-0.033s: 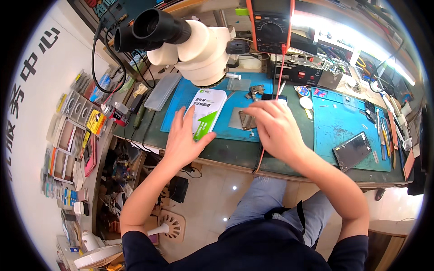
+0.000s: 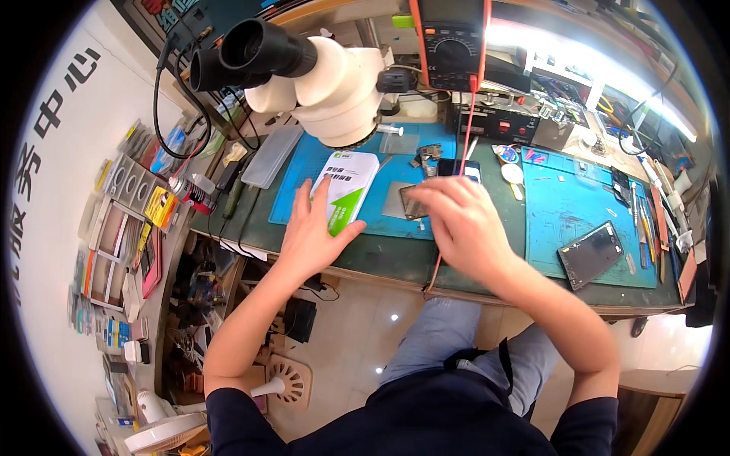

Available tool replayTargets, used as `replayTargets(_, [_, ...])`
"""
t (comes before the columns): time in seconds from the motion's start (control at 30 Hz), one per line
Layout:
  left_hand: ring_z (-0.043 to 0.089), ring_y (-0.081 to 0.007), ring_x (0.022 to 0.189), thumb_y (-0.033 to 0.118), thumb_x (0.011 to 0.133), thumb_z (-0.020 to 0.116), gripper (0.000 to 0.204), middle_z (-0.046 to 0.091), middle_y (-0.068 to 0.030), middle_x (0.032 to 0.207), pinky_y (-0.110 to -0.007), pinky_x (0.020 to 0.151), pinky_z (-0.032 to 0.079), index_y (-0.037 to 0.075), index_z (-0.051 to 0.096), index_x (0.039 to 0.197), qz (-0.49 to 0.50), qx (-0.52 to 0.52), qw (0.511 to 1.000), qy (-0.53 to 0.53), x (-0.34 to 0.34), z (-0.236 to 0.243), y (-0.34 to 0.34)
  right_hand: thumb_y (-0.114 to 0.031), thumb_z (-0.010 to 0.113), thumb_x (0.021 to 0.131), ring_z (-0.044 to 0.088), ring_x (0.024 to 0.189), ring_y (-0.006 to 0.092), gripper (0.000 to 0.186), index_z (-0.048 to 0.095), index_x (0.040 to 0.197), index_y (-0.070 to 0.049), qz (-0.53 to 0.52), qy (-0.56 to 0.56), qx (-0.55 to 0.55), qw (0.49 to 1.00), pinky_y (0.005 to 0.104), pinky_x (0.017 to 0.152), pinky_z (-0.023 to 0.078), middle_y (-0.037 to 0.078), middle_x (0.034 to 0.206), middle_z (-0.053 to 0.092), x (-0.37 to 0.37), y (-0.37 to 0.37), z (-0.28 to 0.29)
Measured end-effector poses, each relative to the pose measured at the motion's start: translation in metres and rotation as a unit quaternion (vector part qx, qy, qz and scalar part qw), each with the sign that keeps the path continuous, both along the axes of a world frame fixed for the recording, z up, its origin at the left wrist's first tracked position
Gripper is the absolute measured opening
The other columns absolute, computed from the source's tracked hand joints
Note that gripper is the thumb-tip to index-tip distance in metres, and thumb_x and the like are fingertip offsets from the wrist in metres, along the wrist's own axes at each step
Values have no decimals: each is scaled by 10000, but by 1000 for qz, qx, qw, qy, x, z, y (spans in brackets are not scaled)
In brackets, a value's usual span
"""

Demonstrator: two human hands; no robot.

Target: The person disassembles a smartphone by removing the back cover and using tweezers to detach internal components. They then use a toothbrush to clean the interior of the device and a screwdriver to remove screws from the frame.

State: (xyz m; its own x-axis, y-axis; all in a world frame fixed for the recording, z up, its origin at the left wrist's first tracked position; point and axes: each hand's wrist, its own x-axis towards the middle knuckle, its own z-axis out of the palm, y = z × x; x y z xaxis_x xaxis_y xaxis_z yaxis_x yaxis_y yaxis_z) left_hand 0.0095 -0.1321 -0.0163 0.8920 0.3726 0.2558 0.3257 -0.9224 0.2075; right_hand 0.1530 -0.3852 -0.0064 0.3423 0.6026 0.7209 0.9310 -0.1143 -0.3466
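My left hand (image 2: 308, 228) lies with fingers spread over the near left part of a white and green box (image 2: 356, 175), its thumb along the near end. The box rests flat on a blue mat (image 2: 293, 182) beneath the microscope. To its right, my right hand (image 2: 460, 220) is closed, with thumb and fingers drawn together. Anything pinched there is hidden. Those fingertips are over a small dark rectangular board (image 2: 413, 204), which lies on a grey metal plate (image 2: 395, 199). A dark phone (image 2: 465, 169) sits just behind the hand.
A white microscope (image 2: 334, 91) stands over the mat. An orange-edged multimeter (image 2: 454, 49) hangs at the back, its red lead (image 2: 470, 114) running down past my right hand. On the right, a second blue mat (image 2: 547, 220) bears a phone part (image 2: 591, 254) and several slim tools.
My right hand has shifted slightly toward me, showing more of the dark phone behind it. The whole view has moved a little; my left hand stays on the box.
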Motion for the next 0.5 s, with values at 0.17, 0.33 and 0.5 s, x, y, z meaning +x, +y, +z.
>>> replayTargets(0.17, [504,-453,1451,411,846,801,941,498,-313,1572,-497,1225,399,-26,427,1592,11,-59,996,69,32,11,23,-2,698,801,670,1071,280,405,733,1202,-49,13,10,-1,1000,446,954,508,84,1172,709,-42,-59,-1])
replayTargets(0.33, [540,-450,1411,362,845,793,848,586,-299,1467,-506,1186,435,-10,510,1553,10,-55,998,-10,46,-21,109,-4,707,810,681,1083,269,458,726,1266,-39,-18,52,-40,998,409,954,537,91,1208,715,-74,-144,-17])
replayTargets(0.5, [434,-461,1517,430,933,762,812,486,-287,1610,-527,1245,355,127,472,1629,16,-10,999,49,52,-38,136,41,709,825,719,1029,298,406,752,1221,-37,-175,91,-35,980,426,884,565,123,1230,739,-78,-250,-25])
